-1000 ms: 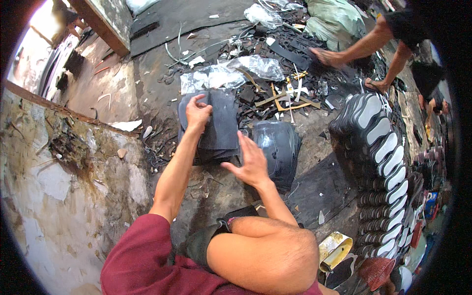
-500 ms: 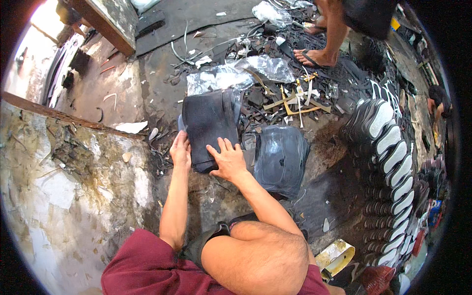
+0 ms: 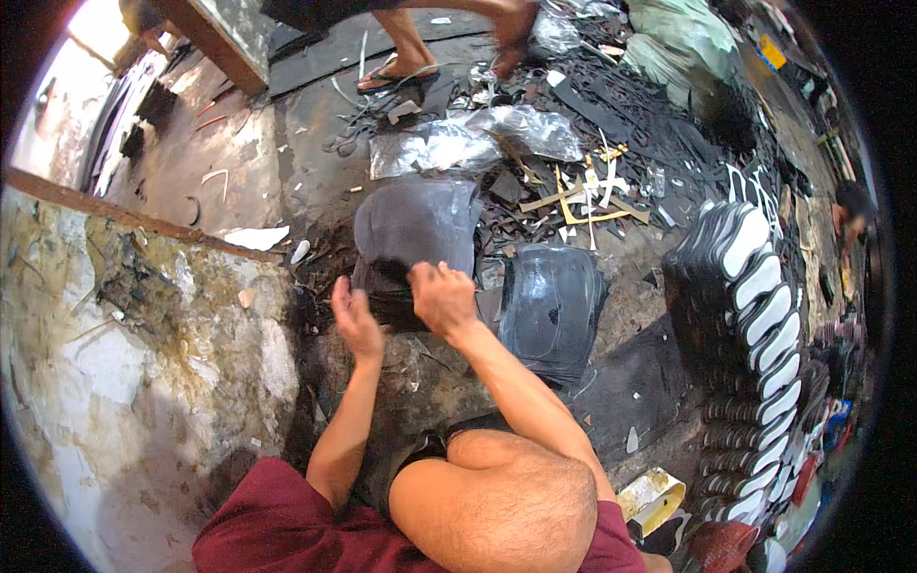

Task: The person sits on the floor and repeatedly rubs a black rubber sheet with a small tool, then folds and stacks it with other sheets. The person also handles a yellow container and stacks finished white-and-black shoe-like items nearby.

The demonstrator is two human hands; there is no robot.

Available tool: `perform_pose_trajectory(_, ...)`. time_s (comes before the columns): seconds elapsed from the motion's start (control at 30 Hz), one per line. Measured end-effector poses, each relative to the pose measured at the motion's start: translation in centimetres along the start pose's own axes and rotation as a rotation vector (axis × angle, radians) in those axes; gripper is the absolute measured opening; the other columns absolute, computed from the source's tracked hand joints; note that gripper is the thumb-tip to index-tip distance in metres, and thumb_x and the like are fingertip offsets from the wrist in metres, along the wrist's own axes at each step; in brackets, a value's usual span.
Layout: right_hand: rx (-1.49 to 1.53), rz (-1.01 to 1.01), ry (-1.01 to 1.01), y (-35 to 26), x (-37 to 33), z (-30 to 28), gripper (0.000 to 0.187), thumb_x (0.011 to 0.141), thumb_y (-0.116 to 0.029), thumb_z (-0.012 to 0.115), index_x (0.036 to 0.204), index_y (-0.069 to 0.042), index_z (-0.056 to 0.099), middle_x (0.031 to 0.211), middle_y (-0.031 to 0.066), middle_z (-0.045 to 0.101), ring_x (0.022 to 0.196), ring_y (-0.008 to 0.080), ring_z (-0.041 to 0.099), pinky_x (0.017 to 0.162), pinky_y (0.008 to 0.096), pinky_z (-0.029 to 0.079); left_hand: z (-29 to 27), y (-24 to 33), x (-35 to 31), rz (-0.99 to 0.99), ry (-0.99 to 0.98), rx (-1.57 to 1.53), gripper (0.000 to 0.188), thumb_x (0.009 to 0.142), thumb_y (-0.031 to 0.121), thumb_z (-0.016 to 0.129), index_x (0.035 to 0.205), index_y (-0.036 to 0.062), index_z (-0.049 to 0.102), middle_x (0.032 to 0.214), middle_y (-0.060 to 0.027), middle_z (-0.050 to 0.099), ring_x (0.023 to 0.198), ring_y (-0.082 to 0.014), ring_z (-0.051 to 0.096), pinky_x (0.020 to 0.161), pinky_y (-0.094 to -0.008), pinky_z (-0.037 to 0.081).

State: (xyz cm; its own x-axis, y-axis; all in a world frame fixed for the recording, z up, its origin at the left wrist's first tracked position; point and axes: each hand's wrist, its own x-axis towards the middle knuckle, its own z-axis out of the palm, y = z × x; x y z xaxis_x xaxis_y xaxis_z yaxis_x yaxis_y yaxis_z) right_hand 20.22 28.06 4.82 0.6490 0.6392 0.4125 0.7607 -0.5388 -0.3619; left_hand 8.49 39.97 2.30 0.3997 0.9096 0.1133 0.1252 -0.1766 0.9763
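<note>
A stack of dark, flexible sheets (image 3: pixel 420 222) lies on the floor in front of me, its top surface grey with a pale sheen. Close to its near right corner, my right hand (image 3: pixel 445 300) is closed with the fingers curled in. What it pinches, if anything, is hidden by the fingers and blur. My left hand (image 3: pixel 358 325) is beside the near left corner, fingers stretched out and holding nothing visible, slightly smeared by motion. To the right of this stack lies a second stack of dark sheets (image 3: pixel 551 310) with pale curved lines on top.
Crumpled clear plastic (image 3: pixel 435 148) and yellowish strips (image 3: pixel 587 196) lie beyond the stacks among black scraps. A long row of white-topped sole-shaped pieces (image 3: pixel 769 329) stands at right. Another person's sandalled foot (image 3: pixel 401 76) is at the top. A stained wall (image 3: pixel 143 372) borders the left.
My hands have come off their flat hold on the sheets; the right has curled shut. The stack's top now looks greyer and shinier. The other person has stepped left.
</note>
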Motion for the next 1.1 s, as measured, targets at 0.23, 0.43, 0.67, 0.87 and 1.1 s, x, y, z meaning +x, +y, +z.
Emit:
perform_pose_trajectory(0.23, 0.282, 0.303, 0.164, 5.4, 7.7, -5.8, 0.023, 0.103, -0.034, 0.054, 0.1, -0.012, 0.063, 0.068, 0.02, 0.067, 0.065, 0.0458, 0.066, 0.058, 0.0561, 0.05, -1.6, -1.2, -1.9, 0.32, -0.244, 0.501, 0.071, 0.092, 0.022, 0.073, 0.151, 0.0034, 0.04, 0.16, -0.0256, 0.029, 0.146, -0.0428, 0.034, 0.119, -0.0483, 0.03)
perform_pose_trajectory(0.43, 1.325, 0.75, 0.63, 13.6, 8.4, -9.6, 0.034, 0.106, -0.028, 0.054, 0.12, 0.001, 0.065, 0.121, 0.0093, 0.066, 0.112, 0.0178, 0.059, 0.099, 0.033, 0.045, -2.4, -3.4, -0.5, 0.01, -0.171, 0.181, 0.049, 0.089, 0.017, 0.076, 0.133, 0.0003, 0.062, 0.158, -0.0215, 0.038, 0.142, -0.0345, 0.044, 0.114, -0.0451, 0.039)
perform_pose_trajectory(0.67, 1.916, 0.818, 0.653, 10.8, 3.6, -19.6, 0.048, 0.109, -0.034, 0.042, 0.143, -0.002, 0.051, 0.142, 0.0157, 0.058, 0.127, 0.0316, 0.058, 0.11, 0.0459, 0.045, 5.9, 11.1, 1.2, -0.102, -0.352, -0.628, 0.06, 0.098, 0.024, 0.063, 0.151, 0.0061, 0.041, 0.157, -0.0172, 0.039, 0.142, -0.0351, 0.043, 0.118, -0.0474, 0.034)
perform_pose_trajectory(0.87, 2.001, 0.869, 0.736, 8.7, -2.9, -20.4, 0.05, 0.108, -0.036, 0.043, 0.145, -0.003, 0.05, 0.144, 0.0139, 0.058, 0.127, 0.0324, 0.059, 0.11, 0.0488, 0.045, 12.1, 17.4, 1.2, -0.484, -0.831, -1.145, 0.085, 0.096, 0.01, 0.063, 0.161, 0.0177, 0.008, 0.137, -0.0114, 0.052, 0.124, -0.0278, 0.057, 0.101, -0.0406, 0.053)
perform_pose_trajectory(1.1, 1.516, 1.141, 0.728, 10.5, -10.6, -20.4, 0.036, 0.103, -0.037, 0.058, 0.124, -0.008, 0.06, 0.114, 0.0045, 0.069, 0.096, 0.0196, 0.067, 0.078, 0.0385, 0.055, 14.4, 16.3, -4.1, -0.587, -0.806, -1.02, 0.094, 0.086, -0.012, 0.059, 0.158, 0.0317, 0.016, 0.128, -0.0064, 0.056, 0.101, -0.0198, 0.065, 0.074, -0.0332, 0.059)
